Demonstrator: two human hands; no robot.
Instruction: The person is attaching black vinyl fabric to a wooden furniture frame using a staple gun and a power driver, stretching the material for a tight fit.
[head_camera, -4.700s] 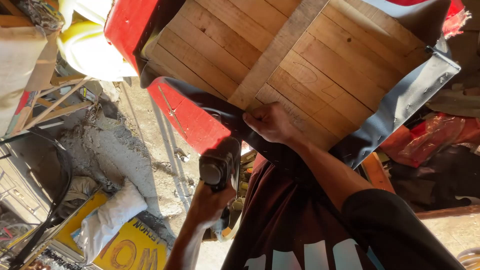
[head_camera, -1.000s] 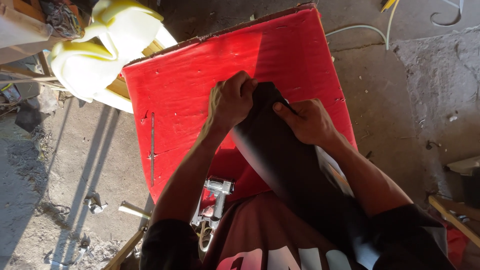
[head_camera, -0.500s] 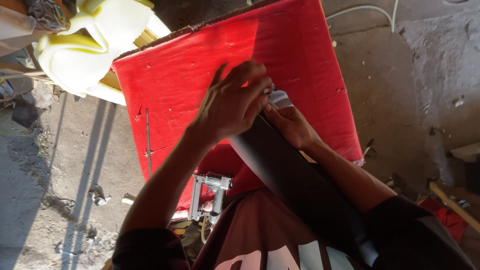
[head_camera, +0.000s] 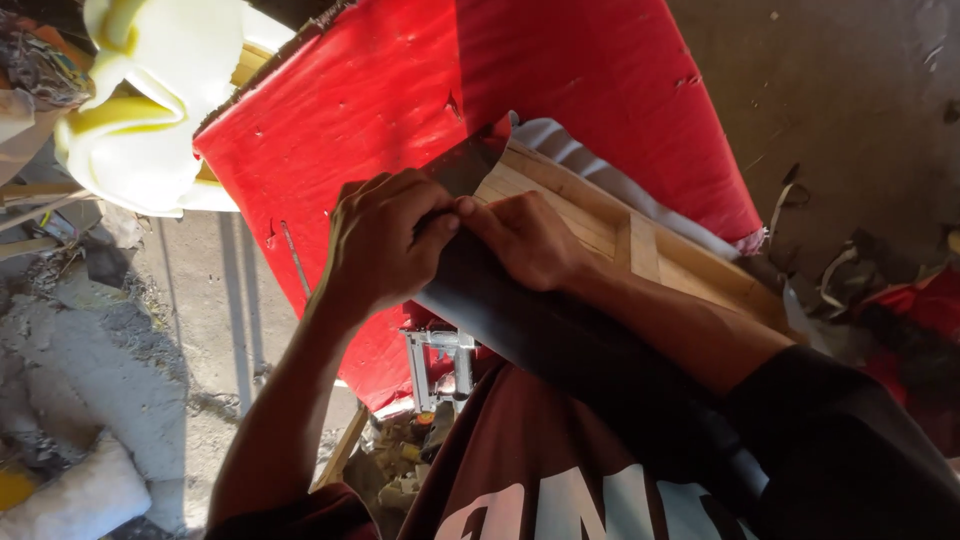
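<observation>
a big red padded panel (head_camera: 400, 130) fills the upper middle of the view, tilted, its surface dimpled and scuffed. on top of it, toward the right, lies a wooden frame (head_camera: 620, 240) of pale slats, with a strip of grey lining showing along its upper edge. a sheet of black cloth (head_camera: 540, 330) is drawn over the near edge of the frame and runs down toward the person's dark red shirt (head_camera: 540, 470). at the upper left sits a lump of yellow-white foam (head_camera: 150, 90), just beside the red panel's corner. the dusty floor (head_camera: 850, 90) shows at the right and left, littered with scraps.

the left hand (head_camera: 385, 245) is clenched on the upper edge of the black cloth, fingers curled over it. the right hand (head_camera: 525, 240) pinches the same edge, its thumb touching the left hand's fingertips, palm pressed on the cloth where it meets the wood.

below the hands, a small metal staple gun (head_camera: 440, 365) rests near the red panel's lower edge.
</observation>
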